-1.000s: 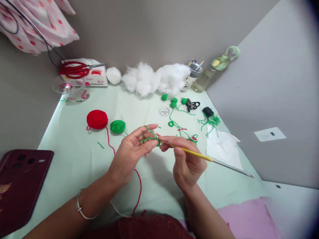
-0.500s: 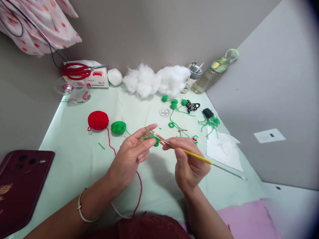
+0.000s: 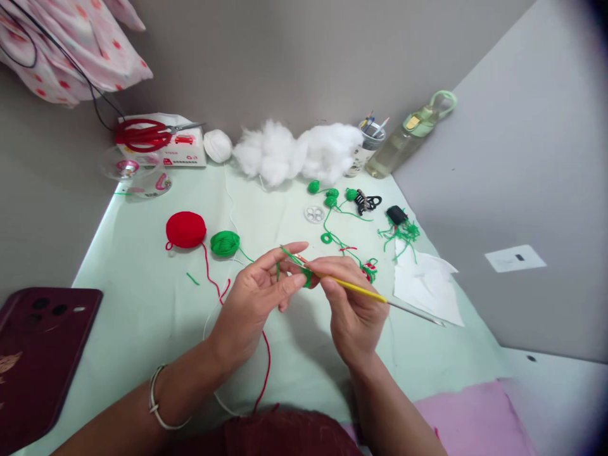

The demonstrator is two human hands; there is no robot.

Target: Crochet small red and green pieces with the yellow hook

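My left hand (image 3: 259,294) pinches a small piece of green crochet work (image 3: 308,277) between thumb and fingers, and green yarn runs over its raised index finger. In my right hand (image 3: 354,304) is a crochet hook (image 3: 358,289) with a yellow grip and metal ends, held like a pen. Its working tip meets the green yarn at my left fingertips; the exact stitch is too small to make out. Behind my left hand lies a green yarn ball (image 3: 225,243), its strand leading to that hand. A red yarn ball (image 3: 185,229) sits to the left of it.
White stuffing (image 3: 273,155) lies along the back wall, beside a pen cup (image 3: 365,149) and a water bottle (image 3: 406,142). Red scissors (image 3: 142,135) rest on a box at the back left. Small green crocheted pieces (image 3: 331,197) and white paper (image 3: 425,285) lie to the right.
Both hands have come closer together, the left shifting slightly right and the right slightly left. The hook's rear end has swung left and up a little.
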